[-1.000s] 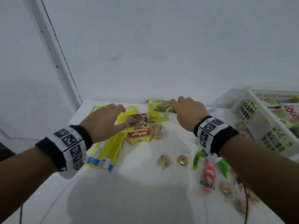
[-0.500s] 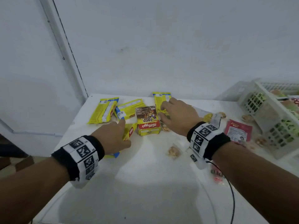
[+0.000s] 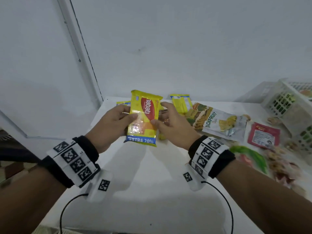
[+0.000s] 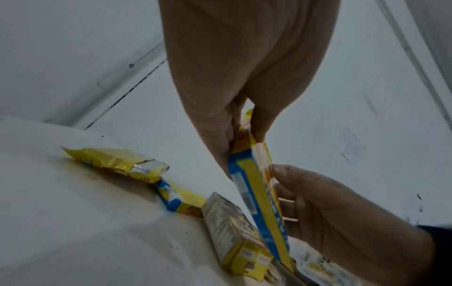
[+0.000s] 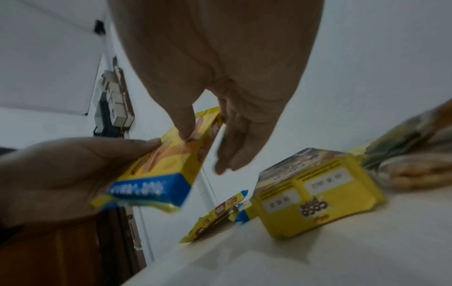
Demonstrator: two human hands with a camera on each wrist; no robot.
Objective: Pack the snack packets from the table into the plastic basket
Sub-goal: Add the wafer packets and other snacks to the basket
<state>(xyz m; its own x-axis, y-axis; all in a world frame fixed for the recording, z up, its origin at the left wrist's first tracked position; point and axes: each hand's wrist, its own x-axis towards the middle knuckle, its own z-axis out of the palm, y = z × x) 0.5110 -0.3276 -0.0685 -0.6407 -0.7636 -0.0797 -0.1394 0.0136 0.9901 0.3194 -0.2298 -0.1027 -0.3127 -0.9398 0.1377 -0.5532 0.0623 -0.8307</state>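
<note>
One yellow wafer packet (image 3: 143,118) lifted above the white worktop (image 3: 152,191), left hand (image 3: 109,125) and right hand (image 3: 172,127) each with grip pinching its edges, three more yellow packets lying behind, one cereal box (image 5: 315,191), one plastic basket (image 3: 290,105) at right

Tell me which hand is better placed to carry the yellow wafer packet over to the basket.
Probably the right hand. It already pinches the yellow wafer packet's right edge, and the plastic basket sits at the table's far right, on that hand's side. The left hand, gripping the other edge, would have to cross over.

bare table (image 3: 152,191) near edge, jackfruit pouch (image 3: 219,123) and red packet (image 3: 263,135) before basket (image 3: 276,102)
</note>
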